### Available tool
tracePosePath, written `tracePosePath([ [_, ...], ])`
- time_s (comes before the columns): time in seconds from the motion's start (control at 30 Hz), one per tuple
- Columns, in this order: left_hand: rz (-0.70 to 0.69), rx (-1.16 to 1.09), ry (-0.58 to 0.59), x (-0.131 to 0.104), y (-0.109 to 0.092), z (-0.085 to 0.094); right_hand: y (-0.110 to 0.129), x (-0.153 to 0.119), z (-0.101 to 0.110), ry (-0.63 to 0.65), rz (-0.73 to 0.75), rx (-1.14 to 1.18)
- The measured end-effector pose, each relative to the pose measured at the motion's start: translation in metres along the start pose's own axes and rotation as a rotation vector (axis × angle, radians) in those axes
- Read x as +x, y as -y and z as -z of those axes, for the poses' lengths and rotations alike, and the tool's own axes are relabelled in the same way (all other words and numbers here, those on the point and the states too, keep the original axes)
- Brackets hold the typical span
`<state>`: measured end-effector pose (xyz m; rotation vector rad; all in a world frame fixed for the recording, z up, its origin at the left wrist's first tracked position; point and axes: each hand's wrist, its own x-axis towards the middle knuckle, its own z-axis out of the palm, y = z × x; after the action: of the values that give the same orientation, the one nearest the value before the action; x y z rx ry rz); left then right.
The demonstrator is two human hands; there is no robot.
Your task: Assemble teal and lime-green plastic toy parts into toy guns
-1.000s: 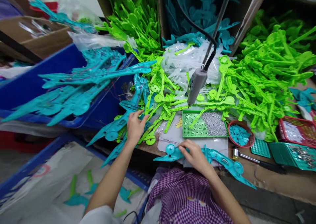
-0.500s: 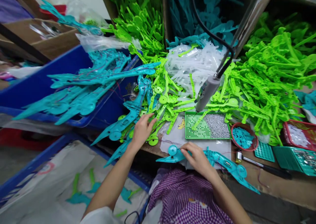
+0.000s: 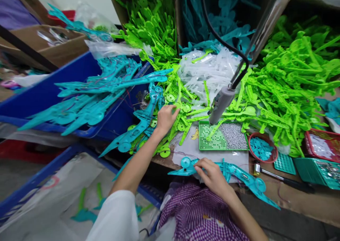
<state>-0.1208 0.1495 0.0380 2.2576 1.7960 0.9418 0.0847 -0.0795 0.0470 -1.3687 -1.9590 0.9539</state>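
Note:
My left hand (image 3: 165, 119) is stretched over the heap of lime green plastic parts (image 3: 183, 118), its fingers bent down at the pieces; what the fingertips grip, if anything, is hidden. At the table's front edge lies a long teal plastic piece (image 3: 240, 172) with a round disc near its left end. My right hand (image 3: 209, 172) rests on this teal piece, with thumb and fingers closed around its left part. A thin wire runs near the disc. A green tray (image 3: 212, 138) of silver screws stands just behind it.
A grey electric screwdriver (image 3: 221, 104) hangs above the tray. To the right are a red bowl of teal pieces (image 3: 261, 149), a hammer (image 3: 287, 180) and a red basket (image 3: 322, 145). On the left, a blue bin (image 3: 77, 92) holds teal parts. Boxes of green and teal parts stand behind.
My left hand has moved forward and to the right, from beside the teal parts onto the green heap. My right hand has stayed at the teal piece.

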Motion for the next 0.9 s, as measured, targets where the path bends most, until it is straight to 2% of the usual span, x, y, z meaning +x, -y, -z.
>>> tracePosePath([
  [0.1, 0.003, -0.087, 0.007, -0.008, 0.010, 0.007, -0.006, -0.004, 0.003, -0.009, -0.013, 0.009],
  [0.2, 0.052, -0.160, 0.037, -0.010, 0.012, 0.011, -0.009, -0.003, 0.000, 0.010, -0.023, 0.022],
  [0.27, 0.073, -0.155, 0.024, -0.006, 0.006, 0.008, -0.008, -0.002, -0.003, 0.028, -0.036, 0.033],
  [0.43, 0.023, -0.135, -0.027, 0.011, -0.014, -0.007, -0.006, -0.004, -0.004, 0.036, -0.024, 0.014],
  [0.53, 0.153, -0.338, -0.057, 0.013, -0.013, -0.007, -0.008, -0.008, 0.002, -0.011, -0.020, 0.003],
  [0.7, 0.486, -0.778, -0.171, 0.010, 0.006, 0.002, -0.009, -0.008, 0.006, -0.041, 0.004, 0.022],
  [0.8, 0.630, -0.901, -0.180, 0.012, 0.012, 0.004, -0.007, -0.005, 0.003, -0.019, 0.034, 0.007],
  [0.9, 0.696, -0.930, -0.159, 0.014, 0.013, 0.005, -0.005, -0.003, 0.001, -0.024, 0.025, 0.006],
])
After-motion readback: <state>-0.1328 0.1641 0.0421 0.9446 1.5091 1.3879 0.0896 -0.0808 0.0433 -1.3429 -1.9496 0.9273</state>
